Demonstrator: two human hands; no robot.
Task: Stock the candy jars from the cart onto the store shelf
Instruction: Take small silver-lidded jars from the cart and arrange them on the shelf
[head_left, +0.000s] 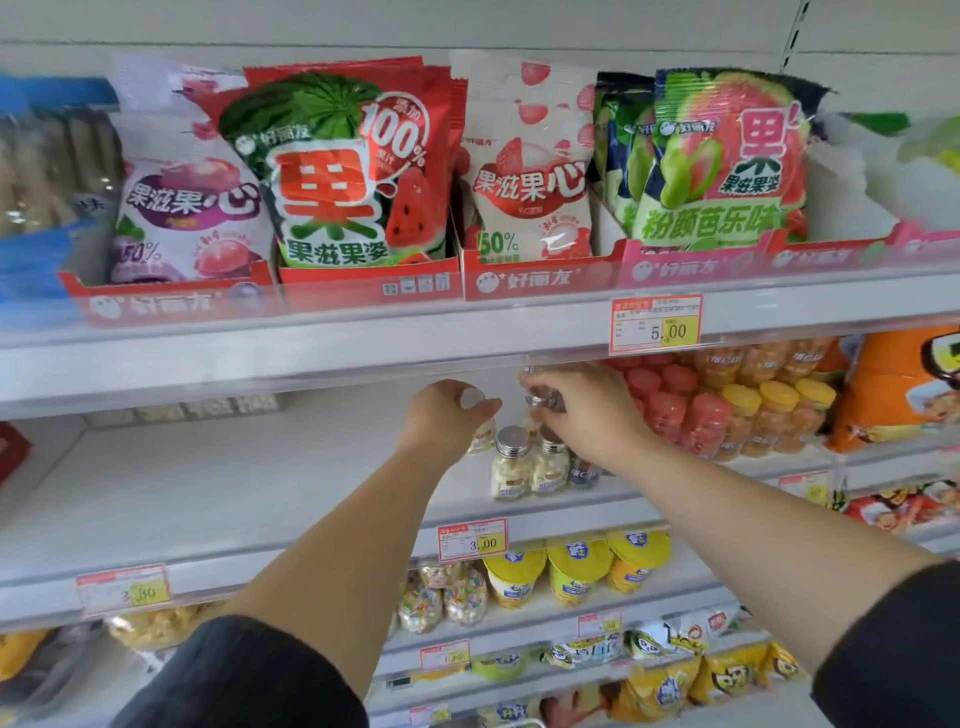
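Two small clear candy jars stand side by side on the middle shelf. Both are upright, long axes vertical, silver screw caps pointing up. Pale candy pieces show through the sides, and a label band wraps each foot. At their 11 o'clock the left hand curls its fingers over the white cap of a third jar, also upright. At their 1 o'clock the right hand grips a fourth jar, too blurred to tell its tilt. Pink-capped bottles crowd the same shelf at 3 o'clock.
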